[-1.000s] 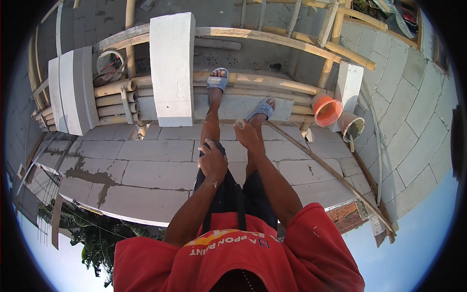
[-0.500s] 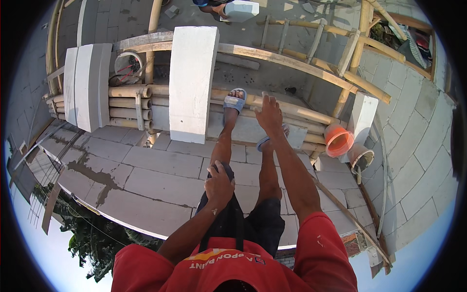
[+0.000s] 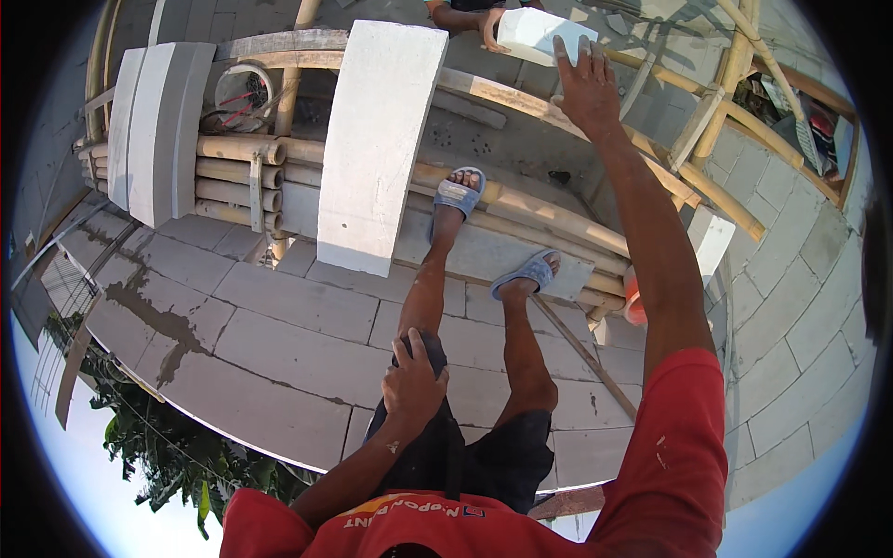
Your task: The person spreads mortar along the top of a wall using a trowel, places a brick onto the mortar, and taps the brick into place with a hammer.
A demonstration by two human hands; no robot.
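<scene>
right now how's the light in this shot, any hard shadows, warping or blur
Head view: hard sunlight, sharp dark shadows under the bamboo scaffold and the leaning white block. Fisheye bends the wall's block courses and poles toward the rim, corners black. Right hand on a white block and left hand on the knee look sharp.

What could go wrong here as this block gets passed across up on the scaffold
The right hand only touches the white block with its fingertips while another person's hand holds the far end, so it might slip and drop. The feet stand in loose sandals on round bamboo poles, high above the trees; reaching out could cost balance.
</scene>
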